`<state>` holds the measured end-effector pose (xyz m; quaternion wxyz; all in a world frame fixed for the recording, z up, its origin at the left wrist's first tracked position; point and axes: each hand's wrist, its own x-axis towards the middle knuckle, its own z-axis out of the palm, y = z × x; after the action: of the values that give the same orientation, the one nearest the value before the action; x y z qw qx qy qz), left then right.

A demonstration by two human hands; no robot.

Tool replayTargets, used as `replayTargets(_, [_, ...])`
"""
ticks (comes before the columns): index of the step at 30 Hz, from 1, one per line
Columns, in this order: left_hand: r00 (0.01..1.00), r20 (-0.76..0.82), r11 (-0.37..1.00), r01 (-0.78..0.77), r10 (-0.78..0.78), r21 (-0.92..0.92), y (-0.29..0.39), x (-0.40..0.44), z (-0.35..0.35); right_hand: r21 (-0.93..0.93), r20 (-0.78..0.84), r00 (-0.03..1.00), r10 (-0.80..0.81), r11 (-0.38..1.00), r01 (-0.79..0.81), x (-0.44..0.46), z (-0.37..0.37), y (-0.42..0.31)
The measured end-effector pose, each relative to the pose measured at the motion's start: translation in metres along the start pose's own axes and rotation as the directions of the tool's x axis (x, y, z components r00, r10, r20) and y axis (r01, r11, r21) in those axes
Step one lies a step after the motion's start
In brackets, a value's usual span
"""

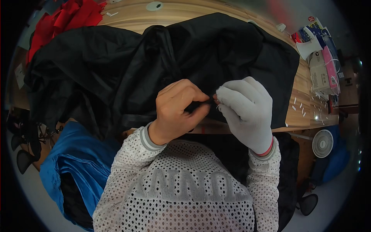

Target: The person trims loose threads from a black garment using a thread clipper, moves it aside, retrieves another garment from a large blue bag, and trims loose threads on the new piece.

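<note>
White mesh shirt (193, 189) nearest, bare left hand (176, 106) and gloved right hand (251, 110) apparently pinch black fabric (220, 46), which otherwise lies rumpled, unfolded.

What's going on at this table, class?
A person is handling black fabric spread in loose folds over a wooden table. The bare left hand and the white-gloved right hand meet fingertip to fingertip at its near side, seemingly pinching a small part; the exact grip is too small to tell. Red fabric lies at the far left, and blue fabric sits below the table edge.
</note>
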<state>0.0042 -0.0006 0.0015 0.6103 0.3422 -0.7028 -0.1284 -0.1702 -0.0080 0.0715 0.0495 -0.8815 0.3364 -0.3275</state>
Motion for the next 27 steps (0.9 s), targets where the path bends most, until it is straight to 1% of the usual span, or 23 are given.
replayTargets(2, [0.999, 0.002, 0.999, 0.033, -0.033, -0.016, 0.001, 0.0, 0.0, 0.007, -0.003, 1.0, -0.007, 1.0, 0.007, 0.0, 0.001, 0.0])
replayTargets(4, [0.999, 0.007, 0.999, 0.046, -0.046, -0.021, 0.0, 0.0, -0.001, 0.27, -0.059, 0.987, 0.153, 0.954, -0.131, -0.002, 0.001, 0.003])
replayTargets(5, [0.998, 0.012, 0.998, 0.061, -0.061, -0.026, 0.0, 0.0, -0.001, 0.299, -0.083, 0.971, 0.223, 0.935, -0.189, -0.002, -0.002, 0.005])
replayTargets(6, [0.998, 0.01, 0.998, 0.06, -0.059, -0.024, -0.001, 0.0, -0.001, 0.509, -0.099, 0.903, 0.417, 0.801, -0.315, -0.003, -0.003, 0.003])
replayTargets(8, [0.995, 0.002, 0.995, 0.096, -0.096, -0.041, 0.0, -0.001, -0.002, 0.522, -0.145, 0.874, 0.463, 0.787, -0.33, -0.003, -0.011, 0.005])
replayTargets(9, [0.995, 0.001, 0.995, 0.096, -0.096, -0.04, 0.0, -0.001, -0.002, 0.373, -0.109, 0.928, 0.355, 0.88, -0.293, -0.003, -0.016, 0.005])
replayTargets(10, [0.996, 0.003, 0.995, 0.091, -0.091, -0.039, 0.0, 0.0, -0.002, 0.292, -0.079, 0.966, 0.247, 0.932, -0.214, -0.002, -0.015, 0.004])
replayTargets(12, [0.996, 0.012, 0.995, 0.085, -0.085, -0.044, 0.002, 0.001, -0.001, 0.131, -0.023, 0.997, 0.075, 0.989, -0.072, 0.003, -0.01, 0.001])
replayTargets(13, [0.996, 0.009, 0.996, 0.084, -0.084, -0.038, 0.002, 0.001, -0.001, 0.128, -0.025, 0.997, 0.078, 0.989, -0.074, 0.003, -0.009, 0.001])
replayTargets(15, [0.996, 0.003, 0.996, 0.084, -0.084, -0.03, 0.003, 0.001, 0.0, 0.132, 0.045, 0.996, 0.083, 0.987, -0.088, 0.001, -0.005, 0.002])
replayTargets(19, [0.999, 0.021, 0.999, 0.045, -0.045, -0.012, 0.002, 0.0, -0.001, 0.138, 0.048, 0.996, 0.076, 0.987, -0.082, 0.001, -0.003, 0.005])
replayTargets(21, [0.999, 0.028, 0.999, 0.039, -0.039, -0.001, 0.002, 0.001, 0.0, 0.079, 0.094, 0.995, 0.016, 0.997, -0.023, 0.005, -0.005, 0.005])
replayTargets(22, [0.999, 0.03, 0.999, 0.039, -0.039, -0.004, 0.002, 0.001, 0.0, 0.078, 0.093, 0.996, 0.016, 0.997, -0.023, 0.005, -0.005, 0.007])
replayTargets(23, [0.999, 0.033, 0.999, 0.038, -0.038, -0.007, 0.002, 0.002, 0.0, 0.253, 0.126, 0.987, 0.1, 0.959, -0.129, 0.004, -0.003, 0.009])
replayTargets(24, [0.999, 0.032, 0.999, 0.036, -0.036, -0.007, 0.002, 0.002, 0.0, 0.414, 0.173, 0.969, 0.174, 0.88, -0.232, 0.003, -0.003, 0.01])
replayTargets(25, [0.999, 0.031, 0.999, 0.039, -0.039, -0.005, 0.002, 0.001, -0.001, 0.413, 0.172, 0.97, 0.172, 0.881, -0.23, 0.002, -0.004, 0.012])
replayTargets(27, [0.999, 0.023, 0.999, 0.04, -0.04, 0.002, 0.001, 0.0, -0.002, 0.583, 0.237, 0.886, 0.399, 0.671, -0.458, 0.002, -0.008, 0.015])
